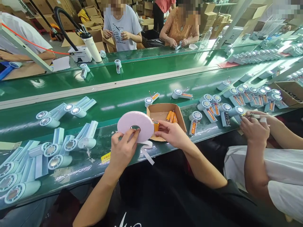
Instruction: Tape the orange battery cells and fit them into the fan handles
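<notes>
My left hand (124, 146) is closed on a wide, flat roll of pale pink tape (124, 121), with fingers at its centre hole. A loose white end of the tape (148, 155) hangs below the roll. Between the fingertips of my right hand (171, 134) is an orange battery cell (156, 125), held upright just beside the roll's right edge. Behind that hand stands an open cardboard box (181, 121) with several more orange battery cells (171, 116) in it.
Light blue fan housings (55, 160) lie in a group at the left. Wired fan units (208, 104) are spread to the right along the green conveyor belt (113, 104). A co-worker's hands (255, 126) work close by on the right. Two people sit across the line.
</notes>
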